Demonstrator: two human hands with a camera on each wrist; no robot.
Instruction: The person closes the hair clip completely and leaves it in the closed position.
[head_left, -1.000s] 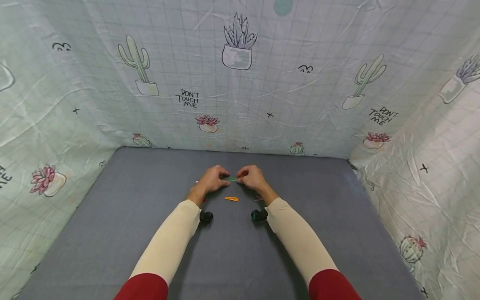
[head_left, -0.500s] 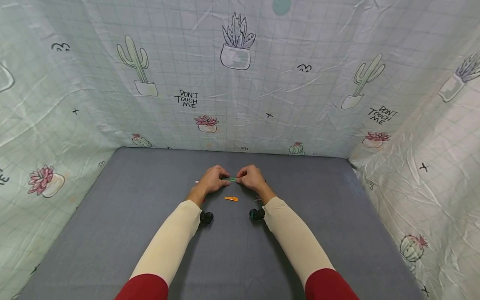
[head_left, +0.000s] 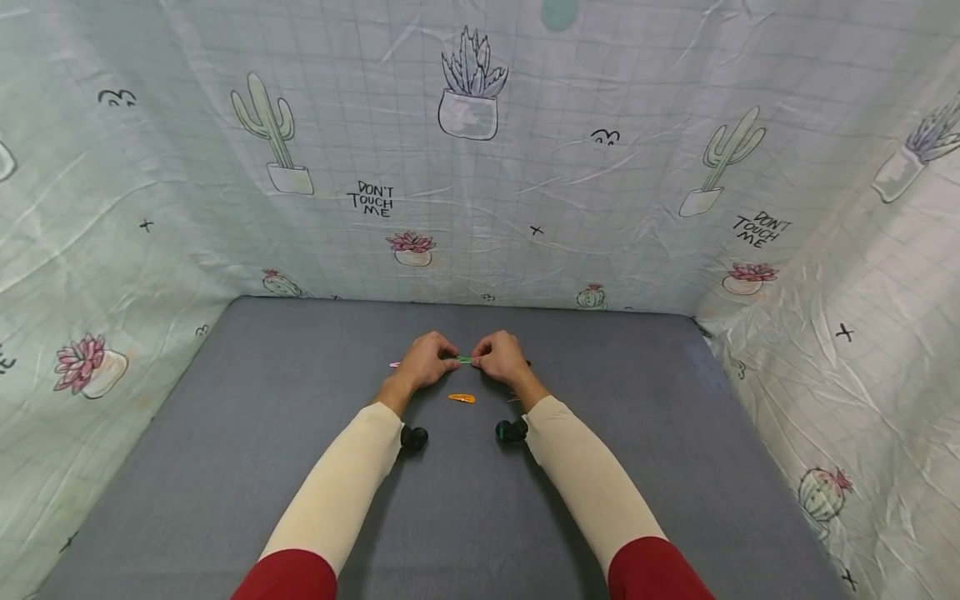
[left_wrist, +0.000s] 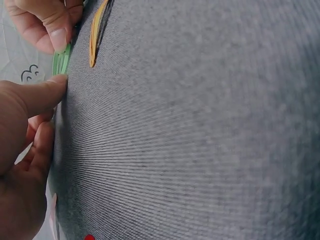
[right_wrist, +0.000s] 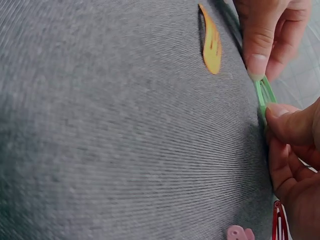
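Between my two hands is a green snap hair clip (head_left: 465, 360), just above or on the grey tabletop. My left hand (head_left: 426, 360) pinches one end between thumb and fingers; my right hand (head_left: 501, 357) pinches the other. In the right wrist view, the bare middle of the green clip (right_wrist: 263, 95) shows as two narrow strips with a gap between them. Both thumbs lie on the near side and cover the clip's ends. An orange snap hair clip (head_left: 462, 398) lies on the table, nearer the body than the hands.
A pink clip (head_left: 394, 364) lies left of the left hand, and a small red piece (left_wrist: 89, 237) shows at the left wrist view's lower edge. By the right hand are a red snap clip (right_wrist: 280, 220) and a pink piece (right_wrist: 240, 233). A patterned curtain (head_left: 480, 208) stands behind the table.
My right forearm has shifted slightly left. The green clip's strips look straighter and closer together than before. Both hands keep hold of it, and the orange clip has stayed in place.
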